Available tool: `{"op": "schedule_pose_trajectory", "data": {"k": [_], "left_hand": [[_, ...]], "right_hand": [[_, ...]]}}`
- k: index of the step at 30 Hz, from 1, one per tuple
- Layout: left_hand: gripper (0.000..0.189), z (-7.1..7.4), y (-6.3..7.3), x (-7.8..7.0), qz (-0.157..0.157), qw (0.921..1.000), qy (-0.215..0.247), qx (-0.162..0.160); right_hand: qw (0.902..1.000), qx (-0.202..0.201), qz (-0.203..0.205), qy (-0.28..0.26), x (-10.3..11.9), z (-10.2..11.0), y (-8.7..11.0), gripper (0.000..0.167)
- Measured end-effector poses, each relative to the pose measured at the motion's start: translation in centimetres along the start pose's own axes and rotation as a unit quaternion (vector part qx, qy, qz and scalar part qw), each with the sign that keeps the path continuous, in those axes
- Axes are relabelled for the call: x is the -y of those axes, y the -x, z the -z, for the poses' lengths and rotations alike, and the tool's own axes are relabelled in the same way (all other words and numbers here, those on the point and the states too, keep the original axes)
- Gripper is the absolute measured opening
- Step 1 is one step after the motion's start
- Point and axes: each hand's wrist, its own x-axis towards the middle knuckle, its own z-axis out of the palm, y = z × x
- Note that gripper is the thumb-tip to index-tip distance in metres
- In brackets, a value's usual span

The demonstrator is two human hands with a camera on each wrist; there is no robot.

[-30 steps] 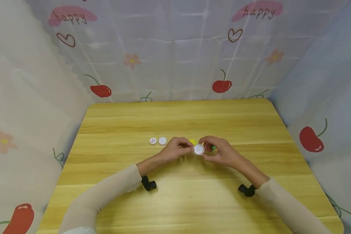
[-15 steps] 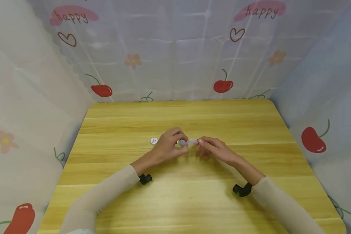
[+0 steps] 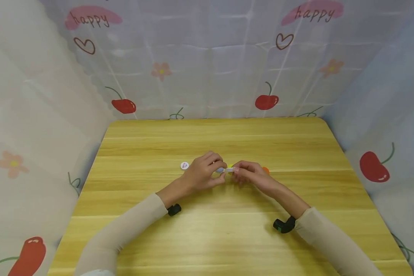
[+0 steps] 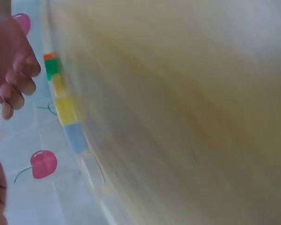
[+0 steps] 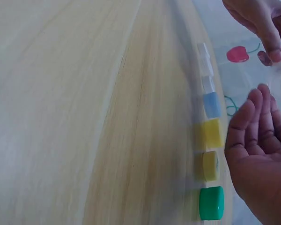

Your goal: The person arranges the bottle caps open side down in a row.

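Note:
Between my hands a small round lid (image 3: 229, 170) of clear and whitish plastic is tilted almost edge-on. My right hand (image 3: 257, 177) pinches its right side, thumb on the near face. The left hand (image 3: 201, 172) curves its thumb and fingers around the left edge. In the right wrist view a left fingertip presses the lid's rim, while the right fingers (image 5: 262, 117) extend below. Behind the hands, a row of caps includes a printed white cap (image 3: 184, 165), a blue cap (image 5: 211, 104), a yellow cap (image 5: 213, 132), a green cap (image 5: 211, 203) and an orange cap (image 3: 266, 170).
The row runs left to right across the wooden table (image 3: 207, 237), partly covered by the hands in the head view. A curtain (image 3: 207, 76) printed with cherries and flowers hangs behind the table's back edge and on both sides. A black wrist device (image 3: 284, 225) sits by the right sleeve.
The lid has turned from face-up to nearly edge-on and moved slightly left and back. My left hand has shifted its grip, fingers higher and more arched; the right thumb is now in front.

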Motion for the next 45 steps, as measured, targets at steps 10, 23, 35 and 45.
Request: {"op": "schedule_pose_trajectory", "data": {"k": [10, 23, 35, 45], "left_hand": [[0.026, -0.2, 0.4, -1.3, 0.263, 0.9150, 0.304, 0.039], [0.031, -2.4, -1.2, -2.1, 0.152, 0.9593, 0.214, 0.104], [0.033, -8.0, -7.1, -4.3, 0.101, 0.9747, 0.076, 0.184], [0.031, -13.7, -11.6, -4.7, 0.154, 0.9578, 0.023, 0.242]], "right_hand": [[0.9732, -0.104, 0.134, 0.156, 0.9, 0.0, 1.2, 0.024], [0.9436, -0.099, 0.147, 0.279, 0.4, 2.2, 4.2, 0.035], [0.8989, -0.091, 0.103, 0.416, 0.5, 7.4, 7.9, 0.036], [0.8964, -0.089, 0.018, 0.434, -1.1, 11.7, 8.1, 0.029]]}}
